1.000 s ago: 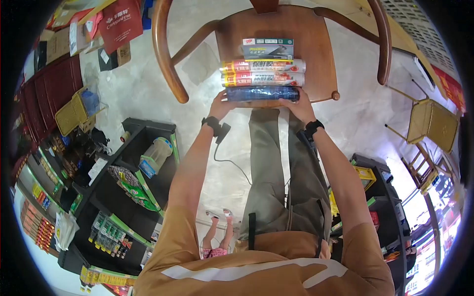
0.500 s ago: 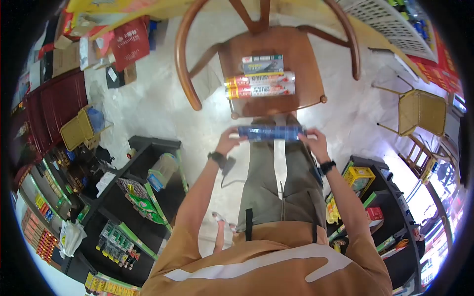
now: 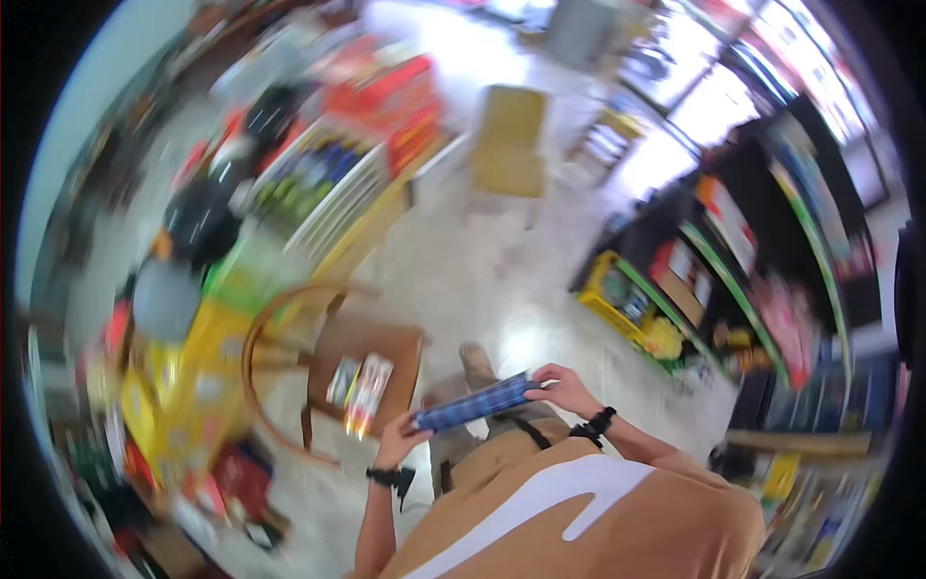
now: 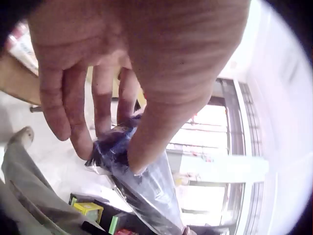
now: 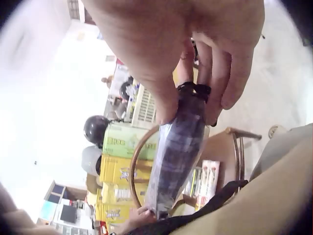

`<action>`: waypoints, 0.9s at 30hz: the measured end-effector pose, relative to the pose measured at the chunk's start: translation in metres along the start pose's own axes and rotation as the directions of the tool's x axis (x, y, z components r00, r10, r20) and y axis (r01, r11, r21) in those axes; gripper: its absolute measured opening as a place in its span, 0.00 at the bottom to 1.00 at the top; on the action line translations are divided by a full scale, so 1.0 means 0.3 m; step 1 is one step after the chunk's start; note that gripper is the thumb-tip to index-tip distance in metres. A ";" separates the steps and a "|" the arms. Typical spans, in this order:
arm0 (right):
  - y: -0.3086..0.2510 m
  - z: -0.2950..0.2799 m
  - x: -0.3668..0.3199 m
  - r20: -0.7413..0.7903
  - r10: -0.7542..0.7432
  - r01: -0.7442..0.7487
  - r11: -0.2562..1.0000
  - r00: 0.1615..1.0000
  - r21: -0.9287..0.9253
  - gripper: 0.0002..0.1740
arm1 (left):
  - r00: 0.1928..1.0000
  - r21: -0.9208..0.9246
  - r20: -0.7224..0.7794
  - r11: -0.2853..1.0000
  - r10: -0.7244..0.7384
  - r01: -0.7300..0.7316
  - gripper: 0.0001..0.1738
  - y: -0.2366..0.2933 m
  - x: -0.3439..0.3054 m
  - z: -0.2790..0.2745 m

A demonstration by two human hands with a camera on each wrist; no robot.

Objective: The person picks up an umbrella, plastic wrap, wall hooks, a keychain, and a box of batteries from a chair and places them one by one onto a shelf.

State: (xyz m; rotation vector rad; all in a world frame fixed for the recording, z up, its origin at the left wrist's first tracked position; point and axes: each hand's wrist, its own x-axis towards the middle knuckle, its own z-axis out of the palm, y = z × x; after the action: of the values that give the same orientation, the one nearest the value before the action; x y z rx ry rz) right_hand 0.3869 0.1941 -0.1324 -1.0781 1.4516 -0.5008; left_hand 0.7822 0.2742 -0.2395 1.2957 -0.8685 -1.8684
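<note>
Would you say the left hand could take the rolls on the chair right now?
Probably not yet: the left hand pinches an end of the blue roll; the chair rolls lie uncovered nearby.

The long blue roll (image 3: 473,403) wears glossy, crinkled plastic wrap; the chair (image 3: 371,349) is smooth brown wood

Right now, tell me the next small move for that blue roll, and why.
Probably carry the blue roll toward the shelves: the left hand and right hand pinch its ends, in the air, apart from the chair where other packs lie.
</note>
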 end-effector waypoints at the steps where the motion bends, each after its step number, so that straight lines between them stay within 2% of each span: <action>1: -0.004 -0.020 -0.021 -0.050 0.006 -0.004 0.999 0.999 0.036 0.24 | 1.000 0.143 -0.012 0.990 0.007 -0.005 0.34 0.131 0.020 0.049; 2: -0.002 -0.040 -0.044 -0.078 0.020 -0.014 0.997 0.997 0.072 0.25 | 1.000 0.241 -0.003 0.970 0.016 -0.014 0.34 0.162 0.059 0.042; 3: 0.021 -0.051 -0.059 -0.112 -0.042 0.052 0.995 0.993 0.086 0.29 | 0.999 0.252 0.002 0.967 -0.038 0.036 0.34 0.295 0.061 0.091; 5: 0.060 -0.122 -0.037 -0.150 -0.202 0.215 0.974 0.968 0.075 0.36 | 0.996 0.250 0.044 0.965 0.075 -0.084 0.33 0.347 0.162 0.155; 6: 0.091 -0.155 -0.036 -0.184 -0.202 0.219 0.973 0.962 0.075 0.39 | 0.995 0.226 0.053 0.970 0.084 -0.094 0.32 0.359 0.207 0.186; 9: 0.042 -0.328 -0.123 -0.374 -0.174 0.231 0.966 0.911 0.114 0.39 | 0.979 0.233 0.144 0.957 0.144 -0.175 0.31 0.465 0.365 0.384; 10: 0.044 -0.392 -0.145 -0.422 -0.181 0.267 0.951 0.888 0.154 0.36 | 0.974 0.254 0.163 0.947 0.158 -0.196 0.30 0.478 0.442 0.447; 13: 0.056 -0.626 -0.223 -0.530 -0.199 0.303 0.946 0.824 0.116 0.35 | 0.958 0.262 0.256 0.945 0.128 -0.197 0.29 0.560 0.600 0.699; 14: 0.055 -0.705 -0.243 -0.564 -0.196 0.309 0.945 0.802 0.110 0.36 | 0.940 0.290 0.287 0.918 0.186 -0.271 0.29 0.597 0.649 0.787; 17: 0.045 -0.927 -0.291 -0.677 -0.311 0.431 0.902 0.667 0.010 0.37 | 0.866 0.344 0.370 0.817 0.336 -0.463 0.28 0.679 0.781 1.038; 18: 0.002 -0.999 -0.325 -0.703 -0.316 0.477 0.878 0.637 0.038 0.37 | 0.846 0.318 0.393 0.809 0.361 -0.493 0.28 0.721 0.808 1.135; 21: -0.056 -1.198 -0.392 -0.757 -0.371 0.507 0.860 0.538 -0.061 0.35 | 0.776 0.319 0.448 0.731 0.444 -0.603 0.29 0.825 0.902 1.361; 22: -0.094 -1.251 -0.427 -0.771 -0.374 0.546 0.837 0.515 -0.042 0.34 | 0.737 0.301 0.471 0.697 0.485 -0.651 0.28 0.858 0.930 1.436; 25: -0.139 -1.430 -0.467 -0.795 -0.488 0.494 0.823 0.361 -0.281 0.34 | 0.644 0.237 0.503 0.625 0.576 -0.744 0.28 0.954 0.980 1.642; 27: -0.168 -1.519 -0.501 -0.812 -0.493 0.491 0.816 0.313 -0.306 0.35 | 0.613 0.217 0.504 0.598 0.608 -0.771 0.29 1.009 1.008 1.758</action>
State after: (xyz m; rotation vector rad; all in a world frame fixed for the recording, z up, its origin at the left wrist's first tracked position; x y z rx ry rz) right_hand -0.0433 0.1679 0.0845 -1.3520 1.9552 -1.7306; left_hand 0.2514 -0.0681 0.0100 0.5979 -1.7791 -1.2979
